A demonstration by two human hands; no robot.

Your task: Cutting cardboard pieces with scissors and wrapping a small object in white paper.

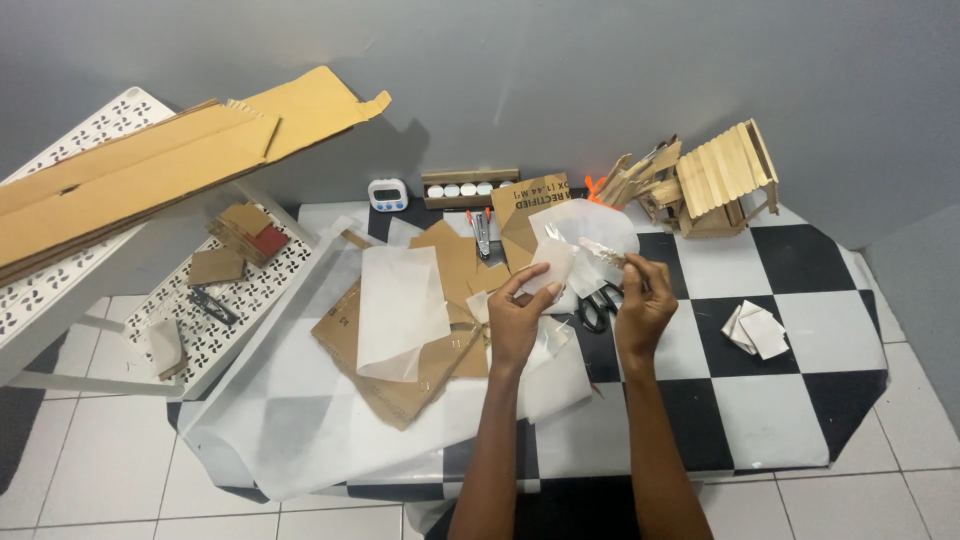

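Both forearms came up from the bottom edge over a black-and-white checkered table [760, 400]. Left hand [517, 320] pinched a small translucent paper piece [552, 264] between thumb and fingertips, held up above the table just behind the cardboard pile. Right hand [643, 305] was clenched round the handle of a thin metal-tipped tool [603, 252], tip pointing left toward the paper piece; couldn't tell if they touched. Black scissors [598, 303] lay on the table between and below the hands.

Left of the hands: flat cardboard sheets [400, 385] with a sheet of tracing paper [400, 305] on top, all resting on a big white sheet [300, 420] hanging over the table edge. Folded white paper scraps [757, 330] sat well to the right. At the back: craft-stick house [722, 180], small white timer [388, 194], narrow tray of white caps [468, 189]. Long cardboard box [150, 170] leaned on a white perforated rack [60, 290] at far left.
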